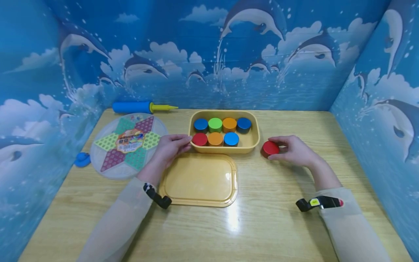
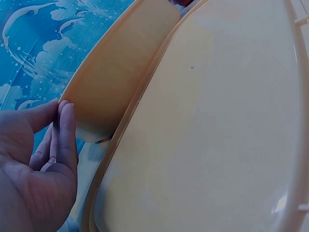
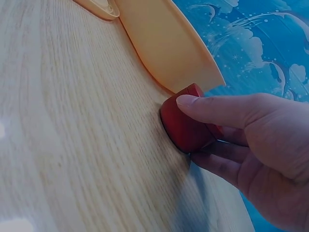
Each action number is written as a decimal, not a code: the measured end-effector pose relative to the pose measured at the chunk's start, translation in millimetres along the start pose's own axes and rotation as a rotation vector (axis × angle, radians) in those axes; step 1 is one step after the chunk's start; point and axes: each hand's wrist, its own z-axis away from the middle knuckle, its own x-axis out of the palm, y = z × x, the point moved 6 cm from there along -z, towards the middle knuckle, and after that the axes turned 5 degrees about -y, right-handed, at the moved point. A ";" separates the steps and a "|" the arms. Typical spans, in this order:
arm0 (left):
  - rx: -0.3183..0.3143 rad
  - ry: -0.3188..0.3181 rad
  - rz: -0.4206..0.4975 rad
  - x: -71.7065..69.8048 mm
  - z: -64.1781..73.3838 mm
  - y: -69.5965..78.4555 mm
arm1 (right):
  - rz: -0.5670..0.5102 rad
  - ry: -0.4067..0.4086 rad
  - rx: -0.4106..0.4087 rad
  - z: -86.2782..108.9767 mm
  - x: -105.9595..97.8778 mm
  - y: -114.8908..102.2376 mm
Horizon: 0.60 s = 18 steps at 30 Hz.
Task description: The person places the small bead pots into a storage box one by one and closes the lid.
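Note:
A yellow plastic box holds several short round pieces in two rows: blue, green and orange ones, and a red one in the front left corner. My left hand pinches the box's rim at its left end, thumb against fingers, as the left wrist view shows. To the right of the box, my right hand grips another red round piece between thumb and fingers, low at the tabletop. Whether its base touches the wood I cannot tell. In front of the box lies its flat yellow lid.
A round Chinese checkers board lies at the left, with a blue and yellow hand pump behind it and a small blue object beside it. Dolphin-printed cloth walls enclose the wooden table at the back and sides.

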 end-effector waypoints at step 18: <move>0.018 -0.004 0.015 0.1 0.6 0.3 | 0.046 0.076 -0.053 7.8 -30.1 -23.5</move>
